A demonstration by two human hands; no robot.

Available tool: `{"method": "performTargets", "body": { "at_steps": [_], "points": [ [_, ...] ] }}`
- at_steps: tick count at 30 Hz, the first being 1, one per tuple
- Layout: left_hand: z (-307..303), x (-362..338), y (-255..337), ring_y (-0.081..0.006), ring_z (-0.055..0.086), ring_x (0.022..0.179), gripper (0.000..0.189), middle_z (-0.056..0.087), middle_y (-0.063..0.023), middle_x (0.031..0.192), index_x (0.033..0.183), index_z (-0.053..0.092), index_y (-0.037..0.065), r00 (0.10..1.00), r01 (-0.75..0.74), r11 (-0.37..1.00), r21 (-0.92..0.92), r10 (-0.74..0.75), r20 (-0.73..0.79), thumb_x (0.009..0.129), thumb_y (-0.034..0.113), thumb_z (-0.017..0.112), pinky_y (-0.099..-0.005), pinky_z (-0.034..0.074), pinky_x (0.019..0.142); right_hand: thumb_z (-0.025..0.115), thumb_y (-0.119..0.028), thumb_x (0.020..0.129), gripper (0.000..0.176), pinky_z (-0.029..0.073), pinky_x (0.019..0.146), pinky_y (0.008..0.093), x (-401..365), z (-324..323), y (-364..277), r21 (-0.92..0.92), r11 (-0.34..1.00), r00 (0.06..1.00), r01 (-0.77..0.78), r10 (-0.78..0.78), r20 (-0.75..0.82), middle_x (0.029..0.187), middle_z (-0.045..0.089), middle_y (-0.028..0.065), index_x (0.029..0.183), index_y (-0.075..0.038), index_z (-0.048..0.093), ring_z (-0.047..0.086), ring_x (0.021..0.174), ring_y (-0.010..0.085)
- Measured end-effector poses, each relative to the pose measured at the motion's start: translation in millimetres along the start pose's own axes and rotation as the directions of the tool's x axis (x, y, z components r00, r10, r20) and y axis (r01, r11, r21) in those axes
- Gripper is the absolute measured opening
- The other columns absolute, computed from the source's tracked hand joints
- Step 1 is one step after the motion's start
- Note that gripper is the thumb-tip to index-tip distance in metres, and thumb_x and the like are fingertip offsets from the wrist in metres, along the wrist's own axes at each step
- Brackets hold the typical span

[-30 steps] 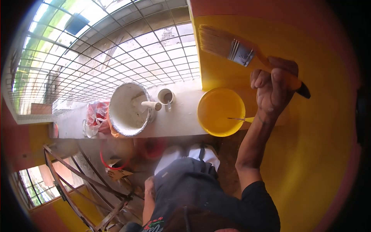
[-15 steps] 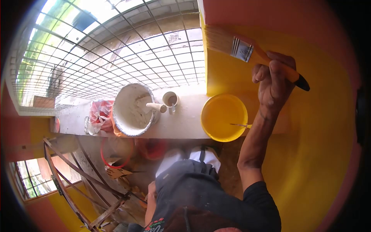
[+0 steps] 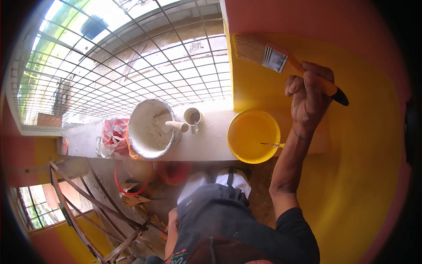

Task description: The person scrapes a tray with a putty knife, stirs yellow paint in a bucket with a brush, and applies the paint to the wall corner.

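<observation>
A wide paintbrush (image 3: 275, 60) with pale bristles, a metal band and an orange, black-tipped handle is gripped in my right hand (image 3: 310, 94). Its bristles are at the yellow part of the wall (image 3: 351, 132), close to the window edge and just below the pink band; whether they press on it is hard to tell. Below, on the ledge, stands a round tub of yellow paint (image 3: 253, 136) with a thin stick across its rim. My left hand (image 3: 172, 216) hangs low by my side against my dark shirt, its fingers mostly hidden.
On the white ledge (image 3: 206, 149) are a bucket (image 3: 151, 128) with whitish residue and a wooden-handled tool, a cup (image 3: 193, 117) and a plastic bag (image 3: 115, 135). A wire-mesh window (image 3: 176, 57) runs behind. Wooden poles (image 3: 101, 202) lean at lower left; a red-rimmed bucket (image 3: 132, 192) is below.
The view has shifted slightly, so the ledge things sit a little lower. The paintbrush and my right hand have moved only slightly, and the grip is the same.
</observation>
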State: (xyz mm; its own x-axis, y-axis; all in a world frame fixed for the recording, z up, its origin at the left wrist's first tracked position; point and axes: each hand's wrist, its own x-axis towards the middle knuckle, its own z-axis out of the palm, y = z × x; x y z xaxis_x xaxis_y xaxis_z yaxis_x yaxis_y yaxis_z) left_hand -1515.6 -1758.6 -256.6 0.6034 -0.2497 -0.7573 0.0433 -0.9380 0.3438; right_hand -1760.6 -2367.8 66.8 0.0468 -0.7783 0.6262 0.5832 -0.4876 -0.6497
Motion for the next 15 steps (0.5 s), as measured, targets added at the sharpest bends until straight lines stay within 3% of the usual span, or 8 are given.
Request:
{"method": "performTargets", "body": {
  "at_steps": [5,8,11,15],
  "points": [
    [4,29,-36,-0.0291,0.060,0.107,0.043,0.065,-0.0179,0.111,0.110,0.065,0.003,0.996,-0.083,0.992,0.098,0.082,0.020,0.093,0.038,0.048,-0.0344,0.044,0.091,0.056,-0.006,0.090,0.015,0.045,0.049,0.0279,1,0,-2,-0.022,1.000,1.000,0.006,-0.007,-0.022,0.073,0.060,0.0076,0.102,0.003,0.057,0.053,0.048,0.0115],
    [4,27,-35,-0.0298,0.060,0.108,0.043,0.065,-0.0181,0.111,0.110,0.065,0.003,0.999,-0.047,0.994,0.096,0.046,0.013,0.093,0.038,0.047,-0.0352,0.044,0.091,0.054,-0.010,0.093,0.016,0.042,0.048,0.0283,1,0,-5,-0.074,0.997,0.999,0.014,-0.017,-0.031,0.068,0.058,0.0055,0.104,0.001,0.056,0.050,0.049,0.0107],
    [8,37,-47,-0.0272,0.061,0.104,0.042,0.066,-0.0175,0.109,0.110,0.065,0.001,0.997,-0.072,0.996,0.052,0.072,-0.006,0.092,0.036,0.049,-0.0340,0.045,0.089,0.054,-0.010,0.093,0.016,0.042,0.048,0.0287,2,0,-8,-0.087,0.996,0.999,0.024,-0.028,-0.046,0.075,0.059,0.0061,0.104,0.001,0.056,0.050,0.049,0.0106],
    [6,12,-11,-0.0220,0.062,0.099,0.042,0.067,-0.0162,0.106,0.109,0.065,-0.002,1.000,0.024,0.995,-0.093,-0.025,-0.011,0.091,0.034,0.054,-0.0314,0.046,0.085,0.055,-0.005,0.090,0.015,0.044,0.048,0.0279,2,-5,-7,-0.028,0.999,0.998,0.036,-0.037,-0.050,0.079,0.061,0.0084,0.102,0.003,0.057,0.053,0.049,0.0111]
  ]
}}
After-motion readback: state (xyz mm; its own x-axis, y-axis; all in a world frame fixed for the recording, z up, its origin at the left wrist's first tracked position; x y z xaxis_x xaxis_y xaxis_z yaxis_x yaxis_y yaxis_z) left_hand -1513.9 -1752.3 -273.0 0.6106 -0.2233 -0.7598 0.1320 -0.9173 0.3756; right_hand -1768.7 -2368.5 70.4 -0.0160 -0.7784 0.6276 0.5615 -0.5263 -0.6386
